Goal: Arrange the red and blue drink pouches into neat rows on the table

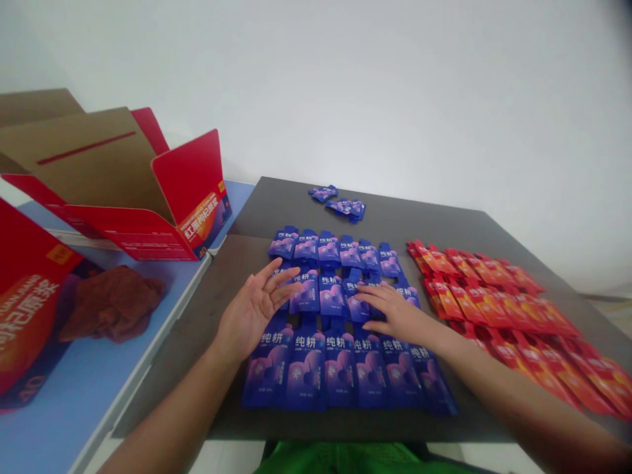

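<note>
Purple-blue pouches [339,365] with white lettering lie in three rows on the dark table in front of me. My left hand [257,306] hovers at the left end of the middle row, fingers spread and palm turned inward, with nothing in it. My right hand [392,309] is over the right part of that row, palm down and fingers apart; its fingertips are at the pouches, and whether they touch I cannot tell. Parts of the middle row are hidden under both hands.
To the right, red-orange pouches [494,306] lie in overlapping rows. A few more purple pouches [348,208] are piled at the back of the dark table [419,224]. At left, an open red carton [133,227], a second red box [29,309] and a brown cloth [116,303] rest on a blue surface.
</note>
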### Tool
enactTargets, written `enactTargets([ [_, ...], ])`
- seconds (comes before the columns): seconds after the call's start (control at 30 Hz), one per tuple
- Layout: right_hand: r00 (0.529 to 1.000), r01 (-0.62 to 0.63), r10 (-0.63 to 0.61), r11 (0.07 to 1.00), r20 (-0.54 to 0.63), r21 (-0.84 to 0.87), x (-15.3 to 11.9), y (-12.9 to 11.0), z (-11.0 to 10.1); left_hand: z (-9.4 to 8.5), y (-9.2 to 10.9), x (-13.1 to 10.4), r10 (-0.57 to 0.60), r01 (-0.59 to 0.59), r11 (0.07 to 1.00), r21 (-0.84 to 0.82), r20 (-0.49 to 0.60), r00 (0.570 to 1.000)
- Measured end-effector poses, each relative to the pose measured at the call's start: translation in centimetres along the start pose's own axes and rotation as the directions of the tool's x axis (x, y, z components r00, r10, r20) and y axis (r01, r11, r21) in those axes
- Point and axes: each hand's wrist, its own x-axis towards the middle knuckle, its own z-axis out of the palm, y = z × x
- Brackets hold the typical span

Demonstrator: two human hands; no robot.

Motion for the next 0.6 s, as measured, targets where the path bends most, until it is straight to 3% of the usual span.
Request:
enactTargets([
  [0.27,0.998,0.015,-0.015,1.000,-0.063,-0.006,0.3,0.2,-0.5,-0.2,-0.1,0.4,0.013,-0.012,1.000,0.003,-0.034,0.999],
  [0.6,0.977,-0.045,0.038,0.999,-0.209,-0.028,0.6,5.4,-3.0,-0.2,0.1,0.2,-0.004,0.004,1.000,0.016,-0.049,0.999],
])
